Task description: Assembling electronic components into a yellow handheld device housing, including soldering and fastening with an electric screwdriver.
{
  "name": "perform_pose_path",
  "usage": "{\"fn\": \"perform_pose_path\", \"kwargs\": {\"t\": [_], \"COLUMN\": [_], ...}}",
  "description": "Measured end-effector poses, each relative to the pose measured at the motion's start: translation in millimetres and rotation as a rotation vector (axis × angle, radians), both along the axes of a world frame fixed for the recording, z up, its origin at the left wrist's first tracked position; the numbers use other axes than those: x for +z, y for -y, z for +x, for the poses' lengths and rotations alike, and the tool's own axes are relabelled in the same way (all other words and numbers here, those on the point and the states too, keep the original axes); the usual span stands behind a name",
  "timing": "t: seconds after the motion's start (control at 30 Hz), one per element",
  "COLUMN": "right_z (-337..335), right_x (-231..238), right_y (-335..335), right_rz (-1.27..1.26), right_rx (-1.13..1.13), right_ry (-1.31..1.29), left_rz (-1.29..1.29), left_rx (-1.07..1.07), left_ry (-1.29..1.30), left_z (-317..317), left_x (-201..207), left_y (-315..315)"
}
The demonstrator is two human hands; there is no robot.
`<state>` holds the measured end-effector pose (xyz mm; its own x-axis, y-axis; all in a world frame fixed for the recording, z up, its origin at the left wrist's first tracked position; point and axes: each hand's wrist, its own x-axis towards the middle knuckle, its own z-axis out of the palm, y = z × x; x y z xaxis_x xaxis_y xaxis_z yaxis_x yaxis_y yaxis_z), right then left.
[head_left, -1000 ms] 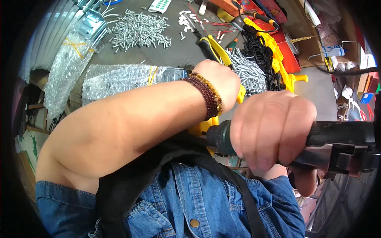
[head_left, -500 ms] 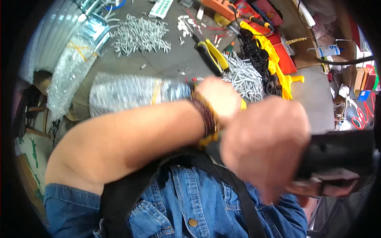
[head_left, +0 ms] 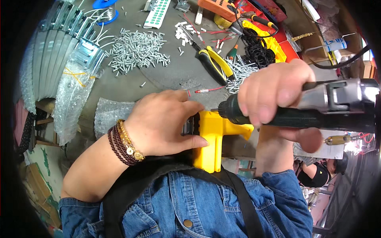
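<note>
My left hand (head_left: 164,121), with beaded bracelets at its wrist, grips a yellow plastic housing (head_left: 210,146) at the table's near edge. Its thumb lies on the housing's left side; a dark part beside the fingers is mostly hidden. My right hand (head_left: 274,93) is wrapped round a black and silver power screwdriver (head_left: 313,113) held level. The screwdriver's dark nose points left at the top of the housing, and I cannot tell whether the bit touches a screw there. A bubble-wrapped bundle (head_left: 109,115) lies partly behind my left hand.
Beyond my hands are a heap of short screws (head_left: 137,51), a pile of longer screws (head_left: 240,73) and yellow-black pliers (head_left: 214,63). Bubble-wrapped metal parts (head_left: 75,95) stand at left. Black rings (head_left: 256,49) and yellow housings (head_left: 274,41) lie at far right. Another person (head_left: 317,172) is at lower right.
My left forearm has drawn back left, and its hand now grips the yellow housing, which has come into view. My right hand has risen, bringing the screwdriver's nose to the housing.
</note>
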<state>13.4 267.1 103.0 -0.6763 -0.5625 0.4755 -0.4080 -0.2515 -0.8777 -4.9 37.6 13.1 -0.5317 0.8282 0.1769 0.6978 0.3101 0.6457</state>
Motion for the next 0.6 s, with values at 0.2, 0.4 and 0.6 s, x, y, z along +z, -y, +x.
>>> {"fn": "perform_pose_path", "kwargs": {"t": [0.2, 0.4, 0.6], "right_z": [-7.4, 49.1, 129.0], "right_x": [17.0, 12.0, -42.9], "right_y": [-0.9, -18.8, -68.0], "right_rz": [-0.029, -0.463, -0.244], "right_rx": [0.175, -0.162, -0.388], "right_ry": [0.079, 0.182, 0.333], "left_rz": [0.100, 0.062, 0.031], "left_rx": [-0.074, -0.023, -0.045], "left_ry": [0.000, -0.074, -0.109], "left_z": [-9.0, 0.0, 0.6], "left_x": [-8.7, -7.8, -3.5], "left_y": [3.9, 0.5, -3.7]}}
